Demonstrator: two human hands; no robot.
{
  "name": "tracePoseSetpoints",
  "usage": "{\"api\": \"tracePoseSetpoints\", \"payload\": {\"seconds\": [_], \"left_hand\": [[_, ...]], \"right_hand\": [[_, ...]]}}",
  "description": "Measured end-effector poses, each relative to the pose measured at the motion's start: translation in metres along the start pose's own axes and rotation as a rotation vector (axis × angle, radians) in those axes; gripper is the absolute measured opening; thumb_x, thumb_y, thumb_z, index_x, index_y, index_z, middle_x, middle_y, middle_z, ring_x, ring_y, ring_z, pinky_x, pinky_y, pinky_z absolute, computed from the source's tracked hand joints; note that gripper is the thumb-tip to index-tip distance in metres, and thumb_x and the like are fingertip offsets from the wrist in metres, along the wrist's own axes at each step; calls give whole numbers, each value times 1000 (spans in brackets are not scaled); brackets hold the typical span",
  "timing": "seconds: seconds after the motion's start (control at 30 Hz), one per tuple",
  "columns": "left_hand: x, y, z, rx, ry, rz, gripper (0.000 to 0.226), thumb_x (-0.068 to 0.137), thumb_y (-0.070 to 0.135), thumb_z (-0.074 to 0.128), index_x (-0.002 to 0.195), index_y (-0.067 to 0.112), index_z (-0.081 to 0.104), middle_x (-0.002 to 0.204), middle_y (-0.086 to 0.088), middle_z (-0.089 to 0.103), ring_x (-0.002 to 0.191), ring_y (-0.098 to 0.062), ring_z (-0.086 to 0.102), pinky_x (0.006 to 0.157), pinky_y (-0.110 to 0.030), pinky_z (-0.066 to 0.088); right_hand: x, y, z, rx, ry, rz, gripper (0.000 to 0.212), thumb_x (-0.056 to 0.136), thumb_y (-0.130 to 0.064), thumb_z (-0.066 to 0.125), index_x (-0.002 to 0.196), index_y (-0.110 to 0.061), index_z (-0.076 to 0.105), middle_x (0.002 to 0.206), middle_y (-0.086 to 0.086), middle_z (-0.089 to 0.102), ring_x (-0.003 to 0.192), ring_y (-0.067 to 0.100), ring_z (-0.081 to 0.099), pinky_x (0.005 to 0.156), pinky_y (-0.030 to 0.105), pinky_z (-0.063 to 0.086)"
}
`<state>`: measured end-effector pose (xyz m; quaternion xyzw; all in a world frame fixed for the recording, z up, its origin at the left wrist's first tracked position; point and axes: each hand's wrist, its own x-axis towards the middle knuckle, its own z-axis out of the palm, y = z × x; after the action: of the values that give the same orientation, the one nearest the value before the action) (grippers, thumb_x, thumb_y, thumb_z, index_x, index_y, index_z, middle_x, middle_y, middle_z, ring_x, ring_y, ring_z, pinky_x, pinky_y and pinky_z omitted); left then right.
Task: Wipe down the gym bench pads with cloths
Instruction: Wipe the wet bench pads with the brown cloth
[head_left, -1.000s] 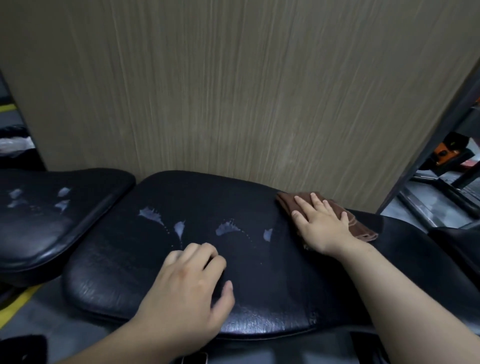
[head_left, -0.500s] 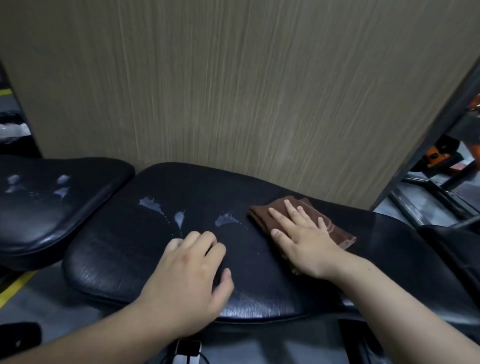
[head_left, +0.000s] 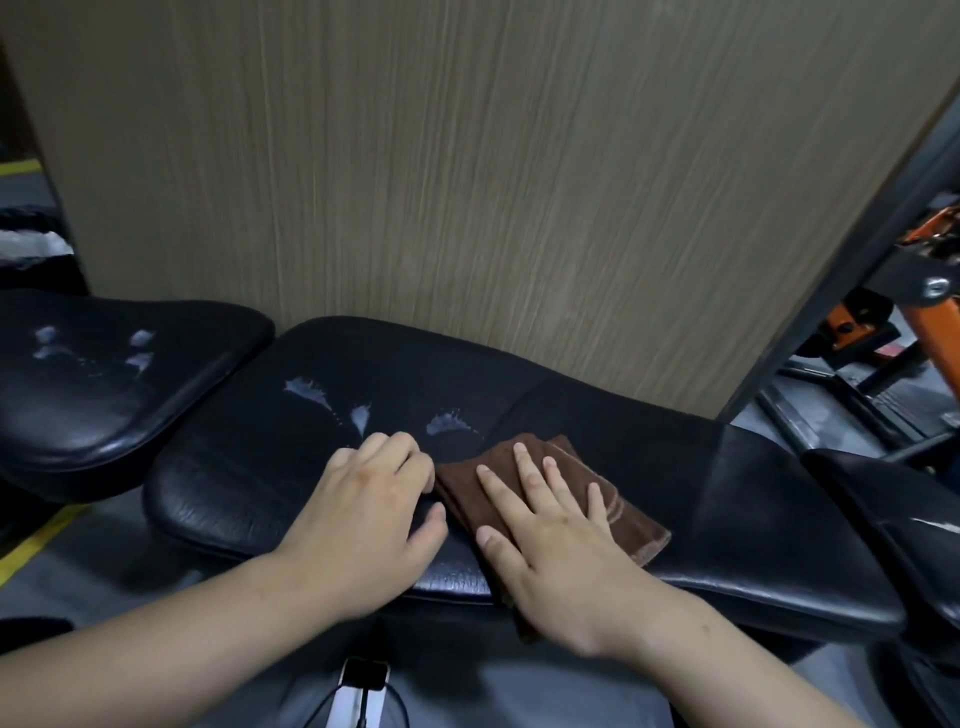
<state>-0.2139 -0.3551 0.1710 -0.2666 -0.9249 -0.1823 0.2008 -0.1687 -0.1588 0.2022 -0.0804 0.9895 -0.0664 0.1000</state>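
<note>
Right hand: my right hand (head_left: 561, 545) lies flat, palm down, on the folded brown terry cloth (head_left: 626, 512), lower centre of the frame.
Right fingers: my fingers (head_left: 522, 467) are straight and spread, released, pressing on the cloth rather than grasping it.
Left hand: my left hand (head_left: 369, 514) rests on the pad just left of the cloth; I cannot tell whether the two touch.
Left fingers: curled under at the knuckles, clenched on nothing, thumb extended toward the cloth.
Cloth location: on the near half of the long black padded bench (head_left: 234, 467); its near end hangs over the front edge below my right wrist.
Spray marks: three whitish wet splashes (head_left: 306, 389) sit on the long pad, above my left hand, left of centre.
Second pad: a separate rounded black pad (head_left: 104, 410), left edge of the frame, carries more whitish splashes.
Background: a beige wood-grain panel (head_left: 467, 182) fills the upper frame behind the bench.
Right edge: orange and black machine frame (head_left: 930, 322).
Floor: grey, with a yellow painted line (head_left: 31, 545), lower left.
</note>
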Motion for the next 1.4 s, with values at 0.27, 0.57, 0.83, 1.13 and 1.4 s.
{"api": "tracePoseSetpoints", "payload": {"seconds": [0.27,0.57,0.83,1.13,1.4], "left_hand": [[-11,-44,-17,85,26,-54,26,87,50,46,82,26,54,86,13,45,79,-13,44,69,-33,37],[-12,-43,-13,43,53,-87,18,84,42,49,80,25,54,83,15,43,75,-10,42,66,-31,40],[-11,-45,-11,12,58,-95,14,81,39,52,80,25,54,83,15,45,76,-11,44,68,-33,41],[-13,-44,-13,18,71,-64,14,82,36,52,80,23,57,84,13,47,77,-13,45,67,-34,42],[-15,-47,-19,-7,51,-39,18,85,32,45,81,25,61,85,16,50,78,-11,47,66,-34,42]], "right_hand": [[37,12,-4,33,64,-5,57,101,-56,19,154,-45,2,163,-8,-19,150,17,-18,119,52,-11],[106,40,-17,80,132,106,58,100,-58,21,155,-44,10,165,-7,-10,152,19,-8,119,54,-8],[151,63,-30,94,155,200,57,99,-59,23,153,-46,15,166,-7,-3,152,21,-1,119,57,-2],[132,50,-27,70,126,109,55,101,-56,23,153,-47,13,165,-9,-7,152,20,-3,119,56,-3],[60,-3,-11,48,42,-141,55,101,-54,24,153,-49,6,163,-13,-17,150,14,-17,118,50,-12]]}}
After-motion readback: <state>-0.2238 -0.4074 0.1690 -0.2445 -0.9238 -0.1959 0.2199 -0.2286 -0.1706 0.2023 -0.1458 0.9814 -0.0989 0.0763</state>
